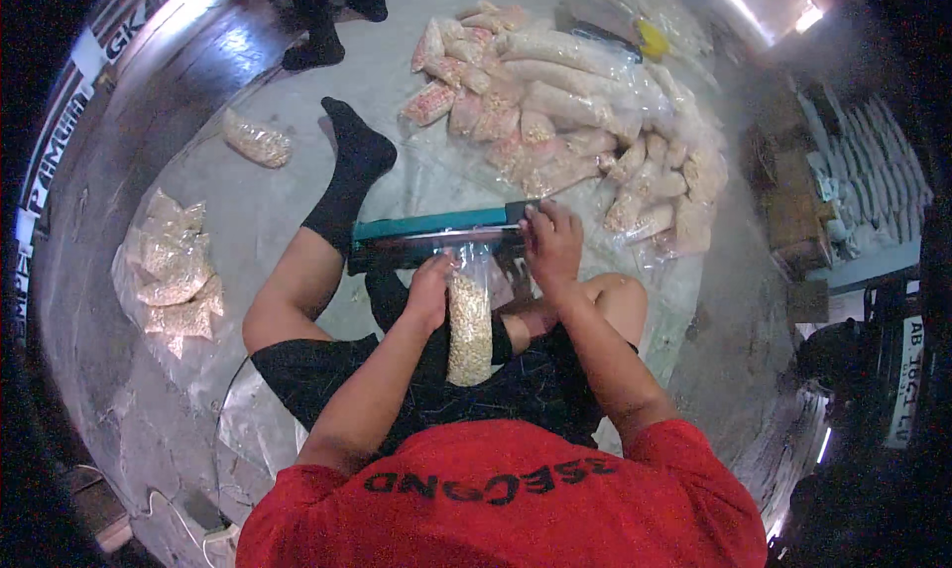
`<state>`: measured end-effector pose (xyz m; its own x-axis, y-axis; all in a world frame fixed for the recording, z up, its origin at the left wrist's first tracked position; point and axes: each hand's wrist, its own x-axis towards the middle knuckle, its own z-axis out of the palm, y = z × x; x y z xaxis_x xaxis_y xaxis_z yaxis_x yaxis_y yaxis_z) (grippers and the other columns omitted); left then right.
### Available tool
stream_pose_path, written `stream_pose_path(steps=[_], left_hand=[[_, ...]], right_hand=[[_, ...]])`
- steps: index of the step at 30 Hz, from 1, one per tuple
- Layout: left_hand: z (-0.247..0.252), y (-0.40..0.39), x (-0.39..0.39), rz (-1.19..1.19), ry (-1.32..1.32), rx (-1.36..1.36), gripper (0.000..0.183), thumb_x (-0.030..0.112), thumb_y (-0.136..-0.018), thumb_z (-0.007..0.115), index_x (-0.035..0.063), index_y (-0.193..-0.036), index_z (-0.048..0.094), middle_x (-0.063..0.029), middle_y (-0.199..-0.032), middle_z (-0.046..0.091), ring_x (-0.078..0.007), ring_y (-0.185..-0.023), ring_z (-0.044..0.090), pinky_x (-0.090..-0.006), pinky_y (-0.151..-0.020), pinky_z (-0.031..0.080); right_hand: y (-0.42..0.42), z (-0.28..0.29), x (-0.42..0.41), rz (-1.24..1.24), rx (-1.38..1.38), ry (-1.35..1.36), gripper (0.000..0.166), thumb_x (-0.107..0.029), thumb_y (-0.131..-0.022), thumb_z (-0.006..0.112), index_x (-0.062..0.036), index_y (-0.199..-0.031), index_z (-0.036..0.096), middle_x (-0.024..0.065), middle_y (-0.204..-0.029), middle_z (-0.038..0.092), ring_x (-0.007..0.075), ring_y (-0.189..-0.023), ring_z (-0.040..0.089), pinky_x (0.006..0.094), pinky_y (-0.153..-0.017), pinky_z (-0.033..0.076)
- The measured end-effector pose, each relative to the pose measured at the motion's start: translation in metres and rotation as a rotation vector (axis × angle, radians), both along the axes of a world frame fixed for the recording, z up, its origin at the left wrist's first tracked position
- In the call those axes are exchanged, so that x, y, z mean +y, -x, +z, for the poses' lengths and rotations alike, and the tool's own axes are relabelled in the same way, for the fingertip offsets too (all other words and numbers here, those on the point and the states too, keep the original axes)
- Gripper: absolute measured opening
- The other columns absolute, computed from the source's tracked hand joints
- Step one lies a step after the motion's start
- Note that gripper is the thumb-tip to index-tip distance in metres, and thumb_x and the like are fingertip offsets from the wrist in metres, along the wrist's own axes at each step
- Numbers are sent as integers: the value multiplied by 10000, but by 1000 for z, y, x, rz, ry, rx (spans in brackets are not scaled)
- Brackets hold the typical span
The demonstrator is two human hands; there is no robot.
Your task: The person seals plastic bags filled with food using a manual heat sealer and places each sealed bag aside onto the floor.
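A teal and black impulse bag sealer (431,222) lies across my lower legs. My left hand (431,289) grips the upper left edge of a tall clear plastic bag (470,334) filled with pale, small puffed snacks or kernels. The bag's top runs up to the sealer's bar, and its filled part rests against my lap. My right hand (552,244) is on the black right end of the sealer's arm, its fingers curled over it. Whether the bag's mouth lies between the sealer's jaws is hard to tell.
Many filled clear bags (565,107) are heaped ahead to the right on a plastic ground sheet (297,189). One filled bag (256,140) lies ahead left, and several (175,270) are piled at the left. Another person's dark-socked foot (316,51) is at the top. A cable (219,434) runs behind left.
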<state>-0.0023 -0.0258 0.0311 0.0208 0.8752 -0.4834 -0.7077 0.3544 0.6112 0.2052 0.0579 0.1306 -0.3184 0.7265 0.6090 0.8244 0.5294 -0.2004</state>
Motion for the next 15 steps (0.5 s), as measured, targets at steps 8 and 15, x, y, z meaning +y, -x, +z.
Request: stream_pose_path(steps=[8, 15], left_hand=[[-3, 3, -73, -144, 7, 725, 765, 431, -880, 739, -52, -1381, 420, -214, -1294, 617, -300, -1161, 629, -390, -990, 485], [77, -42, -65, -421, -11, 1325, 838, 395, -735, 845, -19, -1348, 450, -263, -1224, 639, -395, -1130, 643, -424, -956, 510]], right_hand=[[-26, 50, -46, 19, 97, -58, 539, -263, -850, 756, -62, -1321, 591, 214, -1400, 522, 420, -1247, 503, 521, -1072, 373], [-100, 18, -112, -239, -115, 499, 380, -290, -876, 703, -35, -1159, 699, 222, -1186, 672, 367, -1182, 593, 505, -1060, 393]])
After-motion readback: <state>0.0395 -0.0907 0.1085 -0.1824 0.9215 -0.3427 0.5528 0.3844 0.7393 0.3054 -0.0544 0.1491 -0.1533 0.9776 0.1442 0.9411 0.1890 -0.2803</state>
